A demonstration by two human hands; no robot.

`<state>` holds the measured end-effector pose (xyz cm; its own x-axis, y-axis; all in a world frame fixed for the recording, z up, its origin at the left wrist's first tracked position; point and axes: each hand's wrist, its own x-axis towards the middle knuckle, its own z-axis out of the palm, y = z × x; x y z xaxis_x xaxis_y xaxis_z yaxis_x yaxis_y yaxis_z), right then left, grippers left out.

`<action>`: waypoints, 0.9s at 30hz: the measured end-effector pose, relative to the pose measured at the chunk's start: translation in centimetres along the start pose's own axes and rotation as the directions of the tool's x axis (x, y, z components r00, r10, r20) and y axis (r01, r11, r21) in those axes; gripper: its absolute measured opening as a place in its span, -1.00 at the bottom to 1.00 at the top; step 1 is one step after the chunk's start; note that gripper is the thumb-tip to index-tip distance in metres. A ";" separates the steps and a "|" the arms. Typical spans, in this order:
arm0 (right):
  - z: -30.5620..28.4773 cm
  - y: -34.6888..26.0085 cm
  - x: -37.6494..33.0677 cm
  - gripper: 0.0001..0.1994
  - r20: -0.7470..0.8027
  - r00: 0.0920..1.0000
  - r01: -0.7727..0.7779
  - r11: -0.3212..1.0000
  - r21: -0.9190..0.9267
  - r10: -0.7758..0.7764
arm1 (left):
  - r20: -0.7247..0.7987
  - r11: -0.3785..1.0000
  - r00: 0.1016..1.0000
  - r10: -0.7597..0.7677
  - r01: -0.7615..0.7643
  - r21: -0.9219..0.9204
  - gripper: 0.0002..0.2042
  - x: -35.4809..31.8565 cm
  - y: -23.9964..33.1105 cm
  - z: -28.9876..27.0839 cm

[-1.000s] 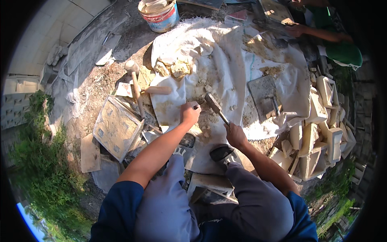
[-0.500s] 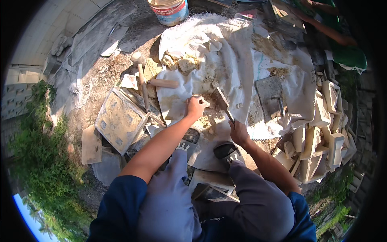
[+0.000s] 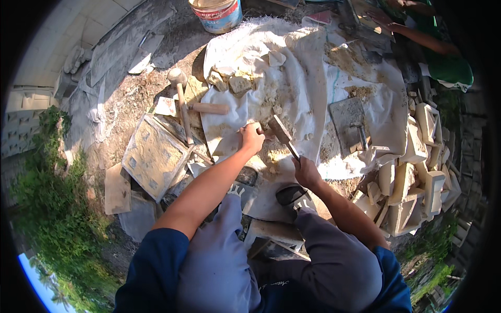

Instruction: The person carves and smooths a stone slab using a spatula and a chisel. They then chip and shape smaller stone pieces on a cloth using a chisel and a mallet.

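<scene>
My right hand (image 3: pixel 308 173) is wrapped round the thin handle of a tool with a flat, narrow rectangular head (image 3: pixel 280 129), like a small hatchet. The head points up and left over the white woven sheet (image 3: pixel 292 47). Just left of it, my left hand (image 3: pixel 252 137) is closed, fingertips pinched toward the tool's head. What lies in those fingers is too small and shaded to make out. Pale yellowish crumbs (image 3: pixel 271 156) are scattered on the sheet beneath both hands.
Yellowish stone lumps (image 3: pixel 240 85) sit farther up the sheet. To the left are a mallet (image 3: pixel 181 99), a wooden handle (image 3: pixel 210 108) and a square stone slab (image 3: pixel 155 156). A hammer (image 3: pixel 361 136) lies right; cut blocks (image 3: pixel 412 182) are heaped beyond. A paint bucket (image 3: pixel 218 15) stands far; a co-worker's arm (image 3: pixel 425 39) shows top right.
The tool's head has shifted slightly left, closer to my left hand, and my right hand has moved a little left with it. My left hand has stayed almost in place, still closed.
</scene>
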<state>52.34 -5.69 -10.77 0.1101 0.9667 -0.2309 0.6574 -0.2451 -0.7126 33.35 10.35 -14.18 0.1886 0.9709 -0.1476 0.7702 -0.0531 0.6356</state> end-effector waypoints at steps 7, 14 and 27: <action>-5.3 -2.6 1.4 -0.69 -0.109 0.986 -0.114 0.990 0.085 0.123 | 0.167 0.986 0.983 -0.072 0.095 -0.136 -0.77 0.4 0.6 -0.1; -4.2 -4.4 1.0 -0.78 -0.280 0.958 0.026 0.962 0.272 0.053 | 0.203 0.999 0.978 -0.044 0.045 0.003 -0.64 0.6 1.1 -0.1; -4.2 -0.5 -0.5 -0.56 -0.002 0.974 -0.224 0.968 0.114 0.225 | 0.206 0.937 0.971 -0.119 0.178 -0.302 -0.83 -1.8 2.8 -1.7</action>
<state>55.10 -5.75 -7.53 0.2566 0.8867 -0.3845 0.5264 -0.4619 -0.7138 34.10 8.83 -10.88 0.2171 0.9013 -0.3748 0.5711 0.1941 0.7976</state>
